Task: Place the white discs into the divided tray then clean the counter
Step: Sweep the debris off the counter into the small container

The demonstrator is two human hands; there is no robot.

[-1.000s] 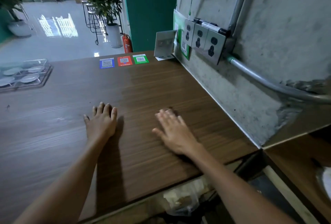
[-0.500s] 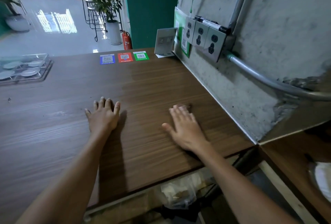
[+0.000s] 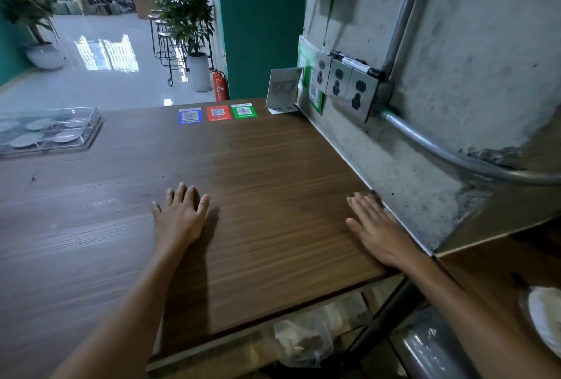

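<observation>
- Palms down, the left hand point(image 3: 179, 221) and the right hand point(image 3: 379, 233) lie flat on the wooden worktop point(image 3: 273, 172), fingers straight and spread narrowly, holding nothing
- Well beyond the left hand, at the worktop's far left edge, sits the clear divided tray point(image 3: 91, 123) with the white discs point(image 3: 39, 124) already lying in its compartments; how many is hard to tell through the glare
- No loose disc shows on the worktop, so the sorting looks finished and the cleaning looks to be the step in hand, though no cloth is visible under either palm
- Risk: bare palms may only smear dust or push it off the near edge instead of lifting it, leaving the surface streaked
- Risk: the right hand lies just beside the concrete wall point(image 3: 455, 75), and a sweep along that rough face could scrape the knuckles
- Risk: a wide leftward sweep by the left hand could nudge the tray, which sits close to the worktop's far edge
- Surface: dark wood grain, with a pale sheen on the half nearer the tray
- Beyond the hands, three QR stickers point(image 3: 218, 112), blue, red and green, lie in a row at the worktop's far edge, a small card stand point(image 3: 283, 87) just beside them against the wall
- Wall sockets point(image 3: 337, 82) and a metal conduit point(image 3: 449, 151) run along the wall above the right hand
- Past the worktop opens a bright tiled hall with potted plants point(image 3: 185, 11), stools and a fire extinguisher point(image 3: 221, 85)
</observation>
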